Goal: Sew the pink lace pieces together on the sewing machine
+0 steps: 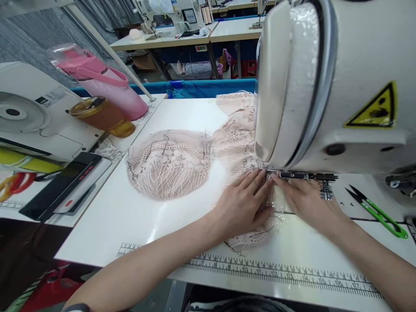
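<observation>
Pale pink lace bra cups, joined in a chain by dark loose threads, lie across the white sewing table. My left hand rests flat on the lace piece beside the needle area, fingers stretched toward it. Close to the presser foot, my right hand reaches under the sewing machine head, its index fingertip near the lace edge. Part of that hand is hidden by the metal attachment, so its grip does not show clearly. More lace runs behind the machine head.
Green thread snips lie to the right. A printed ruler runs along the front edge. At left stand a pink bottle, an amber cup, a black box-like device and another machine. More sewing tables are behind.
</observation>
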A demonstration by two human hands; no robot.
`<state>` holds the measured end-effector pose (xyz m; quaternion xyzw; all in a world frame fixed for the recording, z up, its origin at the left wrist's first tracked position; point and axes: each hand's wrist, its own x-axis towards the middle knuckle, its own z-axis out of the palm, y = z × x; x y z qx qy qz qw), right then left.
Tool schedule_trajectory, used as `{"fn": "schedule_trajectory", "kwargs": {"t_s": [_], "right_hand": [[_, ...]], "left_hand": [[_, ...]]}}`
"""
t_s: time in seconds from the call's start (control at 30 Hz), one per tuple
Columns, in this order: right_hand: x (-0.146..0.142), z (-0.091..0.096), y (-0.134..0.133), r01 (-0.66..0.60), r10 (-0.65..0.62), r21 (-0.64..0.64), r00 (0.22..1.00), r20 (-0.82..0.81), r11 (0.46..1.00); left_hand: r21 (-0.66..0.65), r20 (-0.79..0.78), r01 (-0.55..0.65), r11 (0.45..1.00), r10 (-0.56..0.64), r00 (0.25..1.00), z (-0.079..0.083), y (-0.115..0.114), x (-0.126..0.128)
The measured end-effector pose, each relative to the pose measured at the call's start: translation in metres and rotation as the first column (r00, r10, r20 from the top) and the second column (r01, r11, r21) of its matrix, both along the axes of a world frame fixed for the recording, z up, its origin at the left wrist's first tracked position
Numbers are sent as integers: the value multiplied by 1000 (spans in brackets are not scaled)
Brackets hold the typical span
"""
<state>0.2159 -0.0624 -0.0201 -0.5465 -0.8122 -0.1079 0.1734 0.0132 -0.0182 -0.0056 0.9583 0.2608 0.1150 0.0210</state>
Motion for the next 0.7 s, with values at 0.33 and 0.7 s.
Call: {"fn": "schedule_trajectory", "kwargs": {"t_s": [0.33, 0.7], "right_hand": [[3, -8, -2, 3, -9, 115, 999, 45, 993], [3, -7, -5, 30, -77, 229, 978, 195, 973]], "left_hand": [[2, 7, -7, 1000, 7, 1000, 0, 0, 1], [-2, -14, -15, 1000, 15, 1000, -2, 3, 0]]}}
